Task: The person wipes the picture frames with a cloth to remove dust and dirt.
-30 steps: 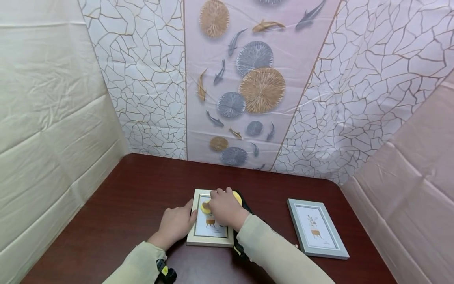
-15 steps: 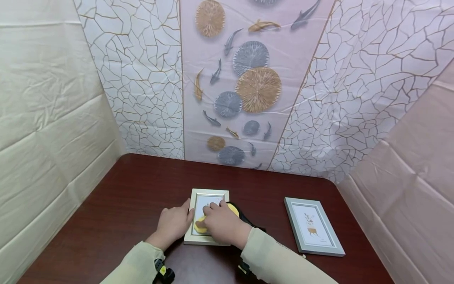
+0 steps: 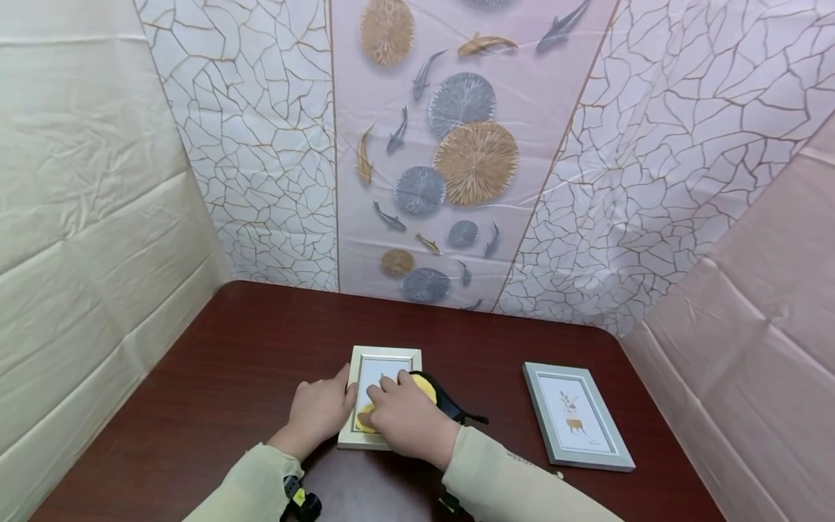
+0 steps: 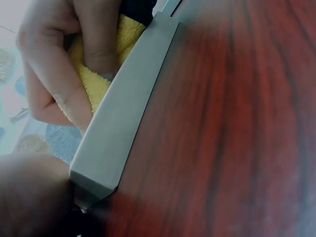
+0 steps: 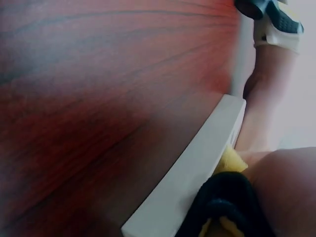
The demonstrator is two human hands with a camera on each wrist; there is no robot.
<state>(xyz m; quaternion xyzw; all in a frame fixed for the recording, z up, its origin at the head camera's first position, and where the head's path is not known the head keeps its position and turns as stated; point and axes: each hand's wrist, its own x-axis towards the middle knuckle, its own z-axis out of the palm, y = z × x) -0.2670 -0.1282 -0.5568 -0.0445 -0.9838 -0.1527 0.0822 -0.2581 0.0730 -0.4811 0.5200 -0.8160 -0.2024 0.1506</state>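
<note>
Backdrop: pleated fabric with a crackle pattern and a pink-grey centre panel [image 3: 450, 145] of koi and round pads; plain cream cloth [image 3: 85, 239] walls in the left side, and another plain cloth [image 3: 750, 326] the right.
Table: dark red-brown wood [image 3: 280, 326], grain clear in both my wrist views.
Pale frame: the cream picture frame [image 3: 377, 377] lies flat, picture up, near the table's middle, between the two hands.
Yellow cloth: fluffy fabric [image 4: 93, 85] on the pale frame's picture, bunched under the fingers; a black piece [image 3: 450, 407] shows beside it, reaching past the frame's right edge.
Right hand: I see it [image 3: 407, 417] gripping the yellow cloth, fingers bent into it.
Left hand: this one [image 3: 322, 409] touches the pale frame's left edge; I can't tell how far its fingers curl.
Grey frame: a second picture frame [image 3: 577, 417] lies flat, well apart to the right, showing a potted plant.
Wrist gear: a black camera [image 3: 309, 506] sits at the left cuff.
In the way: right hand and cloth cover the lower right of the pale frame's picture from my head view; its side hides the picture in my wrist views.
</note>
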